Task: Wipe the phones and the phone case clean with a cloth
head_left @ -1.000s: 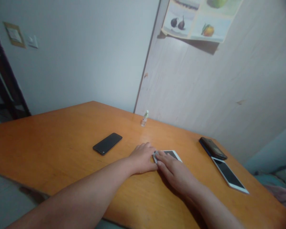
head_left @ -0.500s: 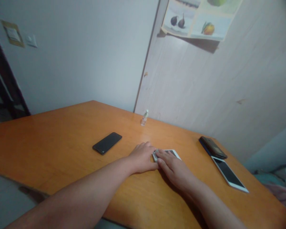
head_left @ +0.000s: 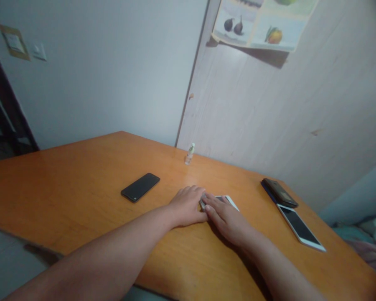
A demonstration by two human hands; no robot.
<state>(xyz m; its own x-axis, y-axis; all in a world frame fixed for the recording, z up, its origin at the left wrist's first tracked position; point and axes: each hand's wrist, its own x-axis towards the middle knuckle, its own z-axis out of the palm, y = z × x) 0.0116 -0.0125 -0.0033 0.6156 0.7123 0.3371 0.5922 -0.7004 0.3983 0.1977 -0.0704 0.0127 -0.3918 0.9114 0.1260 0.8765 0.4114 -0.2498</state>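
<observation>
A white phone (head_left: 233,202) with a dark screen lies on the table, largely hidden under my hands. A narrow silvery-grey edge (head_left: 202,204) shows at its left end; I cannot make out whether it belongs to the phone. My left hand (head_left: 188,205) curls around that left end, thumb toward me. From the other side my right hand (head_left: 228,216) reaches across the phone, its fingers and thumb closed over the same end and nearly touching the left hand. A black phone (head_left: 140,187) lies apart, left of my left hand.
Farther back on the orange-brown wooden table (head_left: 81,175) a small clear bottle (head_left: 189,154) stands upright near the wall. At the right edge lie a dark wallet (head_left: 280,193) and another white phone (head_left: 301,228). A fruit poster (head_left: 263,27) hangs on the wall.
My right fingers have shifted slightly over the phone's left end, covering more of the silvery edge. The left hand stays in place, and the view has tilted a little.
</observation>
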